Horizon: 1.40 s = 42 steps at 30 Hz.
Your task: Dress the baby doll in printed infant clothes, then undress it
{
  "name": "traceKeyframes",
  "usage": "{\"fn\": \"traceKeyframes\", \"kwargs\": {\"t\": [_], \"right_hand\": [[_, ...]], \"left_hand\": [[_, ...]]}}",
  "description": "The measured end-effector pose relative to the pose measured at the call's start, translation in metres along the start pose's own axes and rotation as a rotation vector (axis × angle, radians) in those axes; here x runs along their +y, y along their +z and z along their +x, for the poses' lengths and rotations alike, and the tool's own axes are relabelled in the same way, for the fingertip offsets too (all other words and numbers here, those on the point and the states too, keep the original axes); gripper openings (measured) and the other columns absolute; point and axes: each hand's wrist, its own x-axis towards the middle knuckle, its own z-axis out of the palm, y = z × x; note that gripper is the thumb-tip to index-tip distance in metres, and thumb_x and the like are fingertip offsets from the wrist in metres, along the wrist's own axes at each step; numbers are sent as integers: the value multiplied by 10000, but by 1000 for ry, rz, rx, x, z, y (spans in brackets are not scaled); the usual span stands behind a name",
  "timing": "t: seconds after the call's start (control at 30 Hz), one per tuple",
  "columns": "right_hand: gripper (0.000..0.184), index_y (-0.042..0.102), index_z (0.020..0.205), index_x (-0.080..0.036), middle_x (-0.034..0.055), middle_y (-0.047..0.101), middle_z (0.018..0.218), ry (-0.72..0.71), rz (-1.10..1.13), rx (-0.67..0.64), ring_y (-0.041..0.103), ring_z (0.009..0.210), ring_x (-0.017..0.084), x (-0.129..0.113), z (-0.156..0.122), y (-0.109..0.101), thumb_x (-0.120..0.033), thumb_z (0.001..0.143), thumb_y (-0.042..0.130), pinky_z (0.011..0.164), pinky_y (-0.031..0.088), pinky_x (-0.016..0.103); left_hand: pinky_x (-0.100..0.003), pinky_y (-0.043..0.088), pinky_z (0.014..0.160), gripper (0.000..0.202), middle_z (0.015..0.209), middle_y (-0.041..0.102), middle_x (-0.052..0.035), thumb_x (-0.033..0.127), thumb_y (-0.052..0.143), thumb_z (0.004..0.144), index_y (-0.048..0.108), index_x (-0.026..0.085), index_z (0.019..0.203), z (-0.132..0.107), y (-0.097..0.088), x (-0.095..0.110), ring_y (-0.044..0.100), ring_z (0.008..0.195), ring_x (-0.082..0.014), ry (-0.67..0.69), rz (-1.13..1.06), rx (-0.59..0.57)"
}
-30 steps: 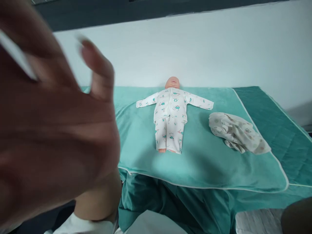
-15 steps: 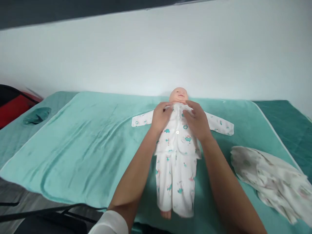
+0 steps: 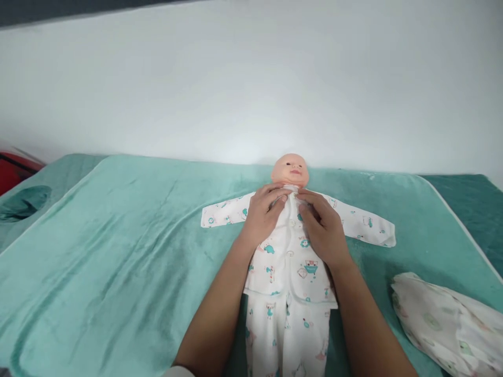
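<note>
A baby doll (image 3: 290,168) lies on its back, dressed in a white baby shirt (image 3: 275,272) with teal and pink prints and a buttoned front. Matching trousers (image 3: 288,335) cover its legs. Just below the doll's neck, my left hand (image 3: 267,212) pinches one side of the shirt's front opening near the collar. Opposite it, my right hand (image 3: 324,225) has its thumb and fingers closed on the other side. The fingertips of both hands nearly meet over the placket. Both shirt sleeves stretch out sideways, and no doll hands show at the cuffs.
Under the doll a teal plush blanket (image 3: 129,251) is spread, wrinkled on the left. A crumpled printed white cloth (image 3: 451,319) lies at the lower right. A white wall (image 3: 243,84) rises behind the doll's head. Something red (image 3: 15,175) stands at the far left.
The camera view has moved closer and tilted up, so the doll looks larger and its feet are out of frame. My hands have drawn closer together at the shirt's collar.
</note>
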Motion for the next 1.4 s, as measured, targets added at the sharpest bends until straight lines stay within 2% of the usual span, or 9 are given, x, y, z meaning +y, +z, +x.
{"fn": "traceKeyframes", "kwargs": {"t": [0.2,0.47,0.6,0.83,0.93,1.03,1.13,1.3,1.4], "right_hand": [[223,723,1101,-269,60,665,1280,-23,-23,34,623,1179,215,-4,0,-1,-254,965,548,976,514,416],[232,739,1102,-266,61,673,1264,-45,-54,33,614,1199,219,-4,1,-1,-287,985,540,1055,481,448],[254,740,1136,-269,65,662,1289,-38,-70,7,603,1221,222,-5,1,-2,-300,995,532,1076,470,454],[249,743,1129,-268,62,666,1280,-28,-66,19,605,1215,223,-5,1,-1,-295,986,542,1064,474,443],[222,732,1090,-253,62,663,1273,-10,-44,44,615,1176,219,-4,1,0,-284,974,545,1009,500,423],[289,654,1229,-259,66,654,1281,47,-45,35,618,1125,223,-3,0,0,-292,968,536,962,513,435],[390,552,1371,-280,68,641,1305,79,-65,-29,603,1144,234,-4,-1,-1,-306,986,495,1012,484,478],[413,507,1418,-285,67,561,1430,-16,-116,-101,514,1309,252,-4,0,-3,-308,1009,457,1109,412,506],[405,505,1412,-282,71,558,1436,-55,-137,-126,479,1350,257,-4,1,-3,-301,1012,443,1132,384,517]], "left_hand": [[-388,400,1163,250,1302,666,-38,250,537,971,739,280,1114,0,1,0,558,1301,-191,-6,-22,1],[-398,407,1163,263,1307,660,-40,265,530,978,739,285,1138,0,1,1,548,1309,-191,-28,-9,-3],[-389,415,1159,267,1329,654,-14,274,524,984,736,306,1145,-1,1,2,550,1308,-184,-18,-7,-7],[-370,425,1148,266,1301,674,-8,266,518,989,737,300,1137,0,0,4,558,1305,-174,5,4,-6],[-373,411,1160,278,1326,664,-4,268,502,997,732,303,1148,0,0,4,546,1322,-175,23,39,-22],[-368,411,1156,299,1335,657,3,278,471,1011,720,315,1172,0,-2,5,545,1323,-174,44,75,-45],[-384,405,1157,319,1356,639,0,290,446,1020,710,329,1195,0,-3,6,536,1329,-182,44,115,-76],[-427,369,1182,312,1410,600,-15,313,466,1013,715,326,1201,-2,-4,6,512,1353,-206,54,132,-112],[-426,366,1190,289,1405,610,-11,312,496,1001,738,328,1158,-2,-3,4,521,1347,-209,71,99,-116]]}}
